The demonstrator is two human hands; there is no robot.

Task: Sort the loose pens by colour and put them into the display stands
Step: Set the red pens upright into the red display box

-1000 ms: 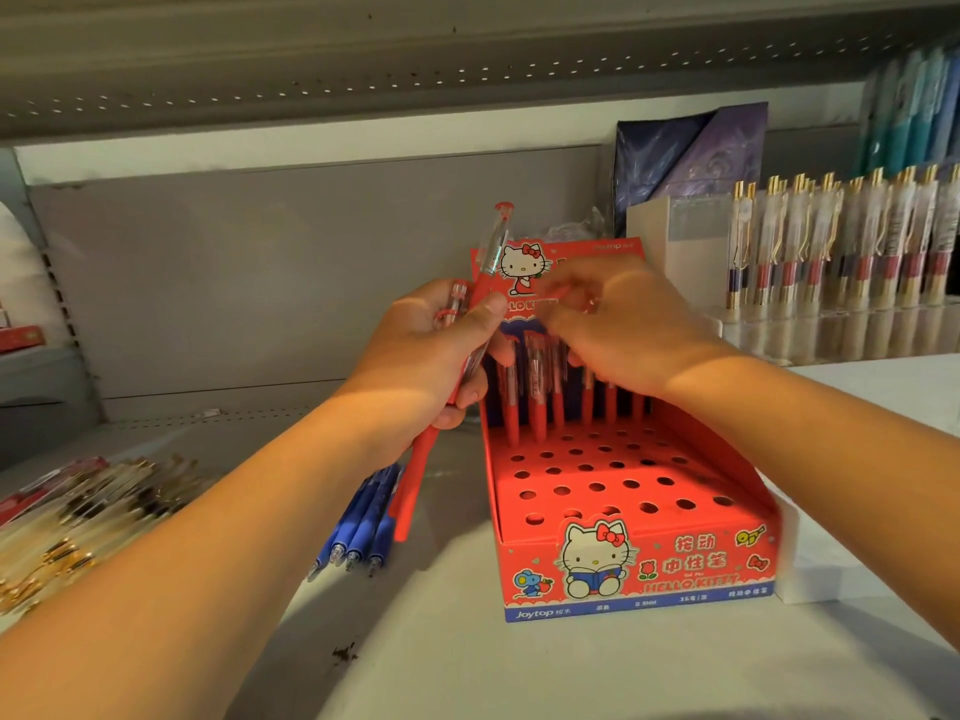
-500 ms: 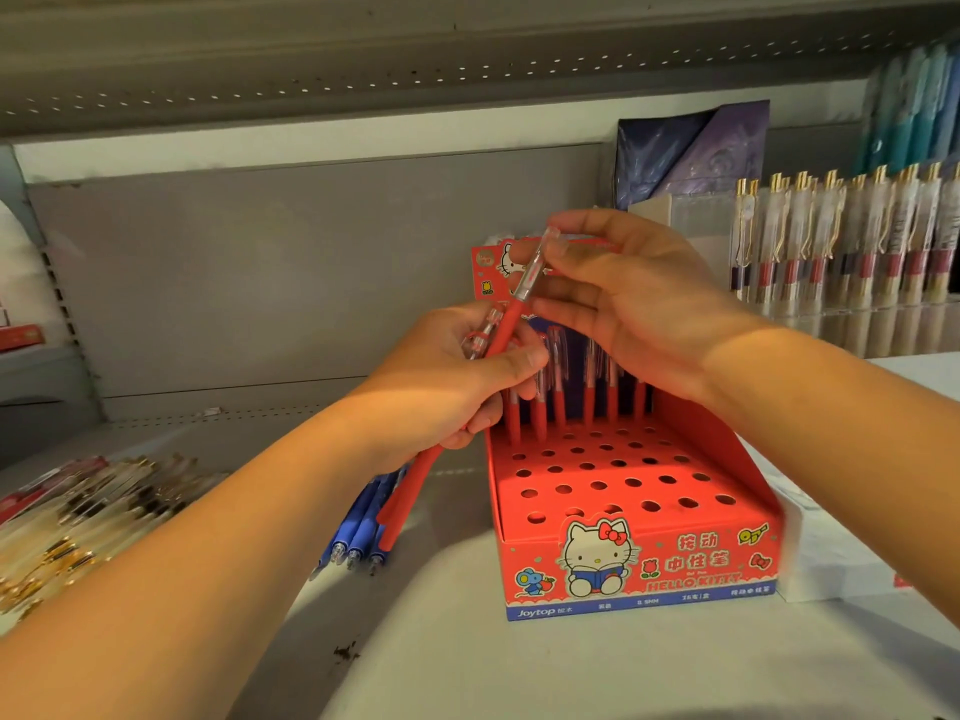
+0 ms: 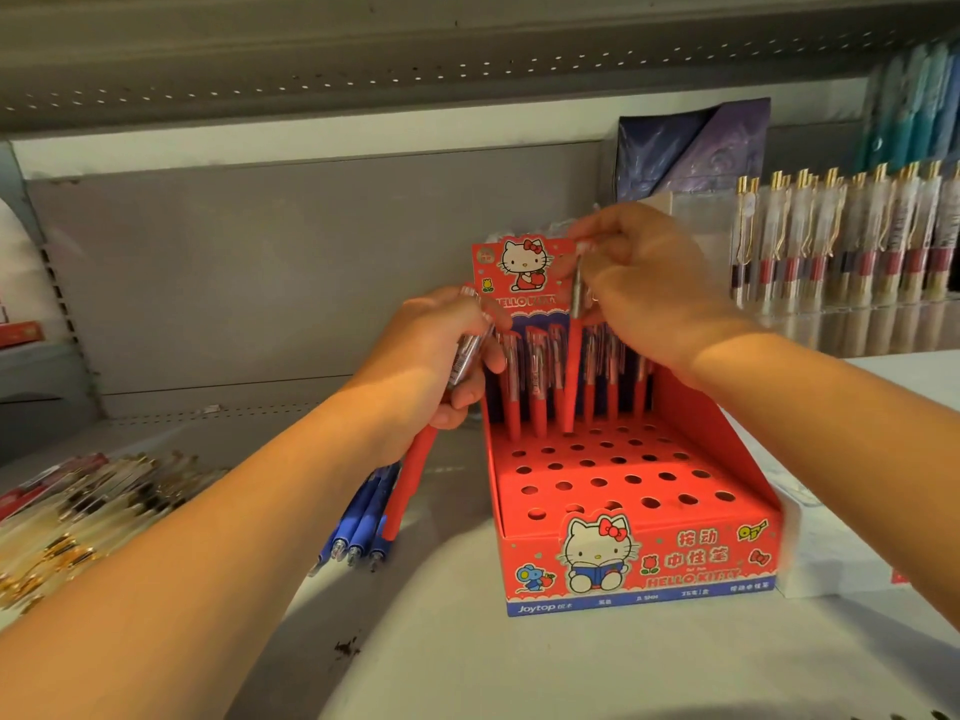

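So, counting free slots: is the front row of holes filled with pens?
No, the red stand has empty front holes; its red pens stand only at the back.

The front rows of holes (image 3: pixel 597 480) in the red display stand (image 3: pixel 639 563) lie open from above, with side walls closing them in left and right. Its back row is crowded with standing red pens (image 3: pixel 537 402). Over that row, the right hand (image 3: pixel 649 288) pinches an upright red pen (image 3: pixel 571 376), and the left hand (image 3: pixel 431 366) grips a bundle of pens (image 3: pixel 410 480). A white box (image 3: pixel 831 558) sits just beside the stand at right. A pile of gold-clipped pens (image 3: pixel 78 506) fills the lower left, and bare shelf surface (image 3: pixel 467 657) lies along the bottom centre.
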